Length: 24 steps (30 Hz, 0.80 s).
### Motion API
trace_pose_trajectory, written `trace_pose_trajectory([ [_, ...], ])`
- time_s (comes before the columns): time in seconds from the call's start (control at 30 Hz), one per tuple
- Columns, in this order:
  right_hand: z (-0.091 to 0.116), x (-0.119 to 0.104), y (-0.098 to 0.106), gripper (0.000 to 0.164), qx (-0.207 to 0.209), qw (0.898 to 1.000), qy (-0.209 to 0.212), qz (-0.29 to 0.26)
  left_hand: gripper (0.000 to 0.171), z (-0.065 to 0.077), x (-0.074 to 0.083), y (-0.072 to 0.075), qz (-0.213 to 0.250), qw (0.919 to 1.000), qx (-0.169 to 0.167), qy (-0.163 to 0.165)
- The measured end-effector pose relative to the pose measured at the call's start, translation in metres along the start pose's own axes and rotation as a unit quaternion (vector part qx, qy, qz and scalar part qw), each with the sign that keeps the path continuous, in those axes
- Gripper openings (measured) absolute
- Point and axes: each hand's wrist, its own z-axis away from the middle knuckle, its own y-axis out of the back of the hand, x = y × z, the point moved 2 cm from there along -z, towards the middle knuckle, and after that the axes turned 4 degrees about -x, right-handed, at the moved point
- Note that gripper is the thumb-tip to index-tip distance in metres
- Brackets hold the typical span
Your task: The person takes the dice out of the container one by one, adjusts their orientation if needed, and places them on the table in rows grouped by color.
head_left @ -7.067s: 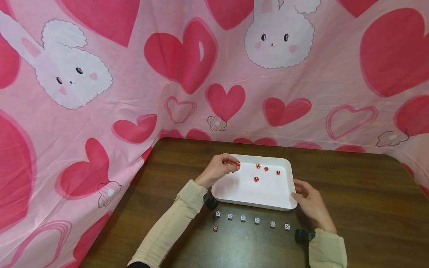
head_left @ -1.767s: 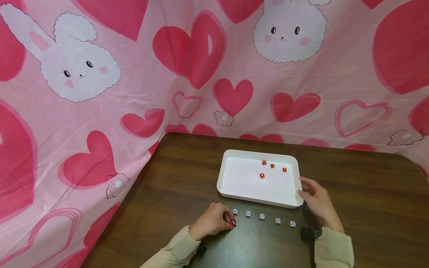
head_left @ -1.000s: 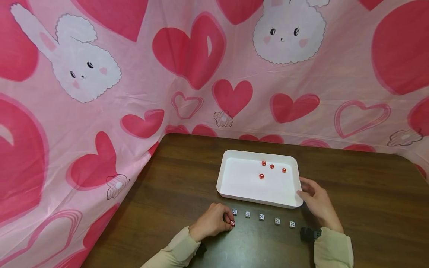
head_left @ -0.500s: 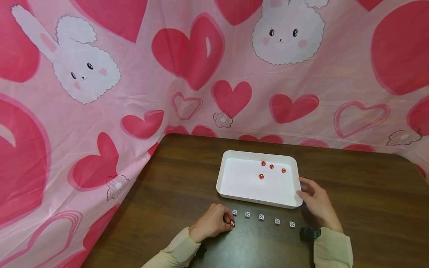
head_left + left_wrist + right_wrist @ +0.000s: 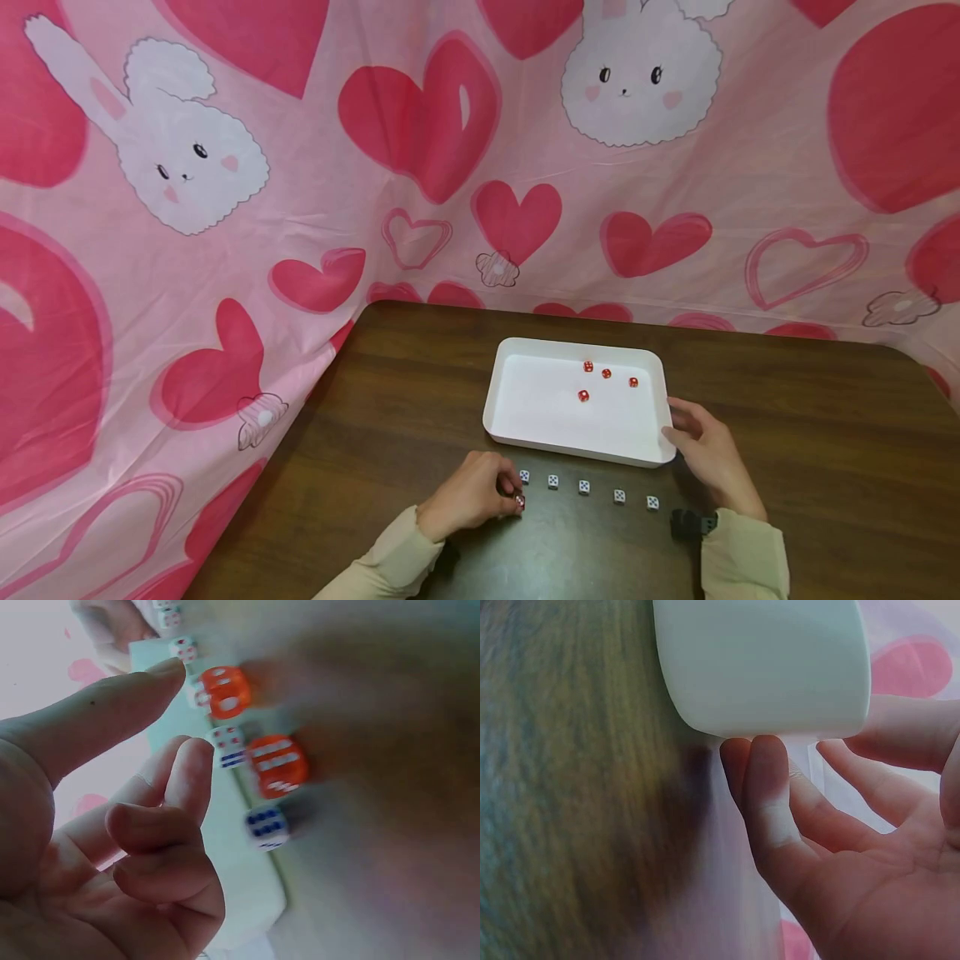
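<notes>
My left hand (image 5: pixel 471 496) is low over the table, just left of a red die (image 5: pixel 520 502) that stands in front of the row of white dice. In the left wrist view its thumb and forefinger are spread, apart from the nearer red die (image 5: pixel 227 692); a second red die (image 5: pixel 277 765) stands beside it, next to a white die (image 5: pixel 267 827). My right hand (image 5: pixel 708 446) holds the right rim of the white tray (image 5: pixel 491 408), thumb at the rim and fingertips against its outer wall. Several red dice, one being this die (image 5: pixel 583 396), lie inside the tray.
A row of white dice, such as this white die (image 5: pixel 583 487), runs along the tray's near side. Brown wooden table (image 5: pixel 825 433) extends around it. A pink cloth (image 5: pixel 442 167) with hearts and rabbits hangs behind and to the left.
Earlier my left hand held a red die over the tray, then brought it down to the table before the white row. Now the fingers have let go of it. My right hand stays at the tray.
</notes>
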Motion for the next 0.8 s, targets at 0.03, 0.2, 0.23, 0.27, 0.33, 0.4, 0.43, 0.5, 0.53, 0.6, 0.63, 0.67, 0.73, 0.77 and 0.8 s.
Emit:
trace_pose_trajectory([
  [0.03,0.000,0.000,0.000,0.056,0.000,1.000,0.000,0.000,0.015,0.000,0.001,0.001,-0.003,1.0000,0.001,-0.003],
  [0.2,0.000,0.000,0.000,0.056,0.001,1.000,0.003,0.000,0.020,-0.002,0.008,0.010,-0.016,0.9997,-0.004,-0.019],
  [0.23,0.001,-0.001,0.000,0.056,0.001,1.000,0.004,0.001,0.020,-0.003,0.010,0.012,-0.019,0.9996,-0.006,-0.023],
  [0.27,0.001,-0.001,0.000,0.055,0.001,1.000,0.005,0.002,0.020,-0.003,0.012,0.014,-0.022,0.9994,-0.006,-0.027],
  [0.33,0.001,-0.001,0.000,0.055,0.002,1.000,0.006,0.003,0.018,-0.005,0.015,0.018,-0.023,0.9992,-0.005,-0.032],
  [0.4,0.001,-0.001,0.000,0.054,0.003,1.000,0.008,0.004,0.016,-0.007,0.019,0.023,-0.026,0.9989,-0.001,-0.039],
  [0.43,0.001,-0.002,0.000,0.054,0.003,1.000,0.007,0.003,0.015,-0.008,0.021,0.026,-0.027,0.9987,0.002,-0.043],
  [0.5,0.001,-0.002,0.000,0.055,0.003,1.000,0.006,0.002,0.014,-0.010,0.024,0.032,-0.024,0.9985,0.007,-0.049],
  [0.53,0.002,-0.003,0.000,0.054,0.003,1.000,0.005,0.002,0.013,-0.011,0.026,0.035,-0.023,0.9983,0.010,-0.051],
  [0.6,0.002,-0.003,0.000,0.055,0.003,1.000,0.003,0.002,0.013,-0.013,0.029,0.041,-0.021,0.9983,0.014,-0.053],
  [0.63,0.002,-0.003,0.000,0.055,0.003,1.000,0.003,0.002,0.012,-0.013,0.031,0.045,-0.020,0.9982,0.016,-0.054],
  [0.67,0.002,-0.003,0.000,0.055,0.003,1.000,0.003,0.002,0.012,-0.014,0.033,0.048,-0.021,0.9980,0.020,-0.056],
  [0.73,0.002,-0.003,0.000,0.054,0.004,1.000,0.004,0.002,0.013,-0.016,0.038,0.054,-0.028,0.9974,0.027,-0.060],
  [0.77,0.002,-0.003,0.000,0.054,0.004,1.000,0.004,0.001,0.013,-0.017,0.041,0.056,-0.034,0.9969,0.031,-0.064],
  [0.8,0.002,-0.003,0.000,0.054,0.003,1.000,0.003,0.000,0.013,-0.017,0.043,0.059,-0.041,0.9961,0.036,-0.069],
])
